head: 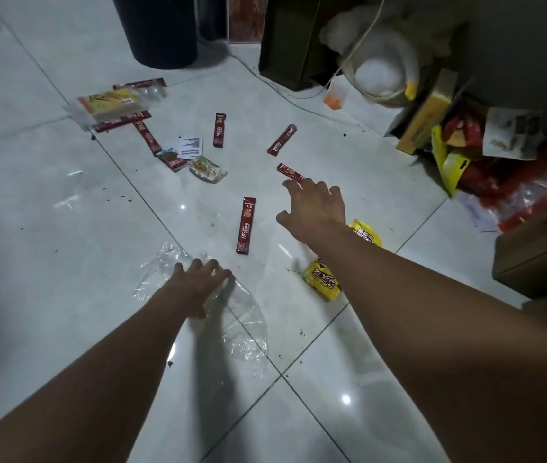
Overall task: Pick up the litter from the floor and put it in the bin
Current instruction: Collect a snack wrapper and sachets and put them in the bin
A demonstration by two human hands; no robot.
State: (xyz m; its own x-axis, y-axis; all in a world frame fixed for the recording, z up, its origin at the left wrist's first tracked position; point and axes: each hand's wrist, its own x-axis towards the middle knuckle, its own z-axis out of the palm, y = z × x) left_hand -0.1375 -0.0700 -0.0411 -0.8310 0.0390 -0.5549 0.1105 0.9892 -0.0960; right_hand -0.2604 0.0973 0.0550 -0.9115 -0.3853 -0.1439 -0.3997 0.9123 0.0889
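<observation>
My left hand (198,279) and right hand (315,208) are bare: no gloves, rings or watch; both forearms unsleeved to frame's lower edge.

My left hand (198,279) lay on a clear plastic bag (232,315) flat on the tiled floor (48,212). My right hand (315,205), fingers spread, reached over a red sachet (290,172). Another sachet (246,225) lay between my hands; a dark bin (157,28) stood beyond.

We see bare floor (48,202) at left; sachets (246,225) dot the middle, boxes (425,111) crowd the right, bin (158,28) stands beyond.
</observation>
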